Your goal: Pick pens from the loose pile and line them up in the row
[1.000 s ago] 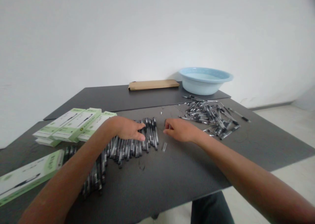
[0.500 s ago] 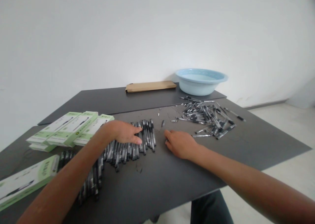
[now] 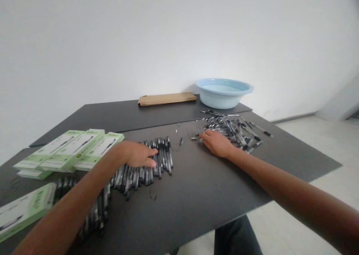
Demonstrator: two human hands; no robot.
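Two pen groups on the dark table [image 3: 196, 187]. Your left hand [image 3: 137, 154] lies flat, fingers spread open, on the row of pens [image 3: 146, 165] laid side by side at centre-left; nothing gripped. Your right hand [image 3: 217, 143] rests at the near-left edge of the loose pen pile [image 3: 232, 129], fingers loosely curled on the pens; can't tell if it grips one. A few small pen parts [image 3: 181, 140] lie between the two groups. Green-and-white boxes [image 3: 70, 150] sit just left of the row, one more box [image 3: 22, 210] nearer you. Far side: light blue basin [image 3: 224, 92], brown flat package [image 3: 166, 98] beside it.
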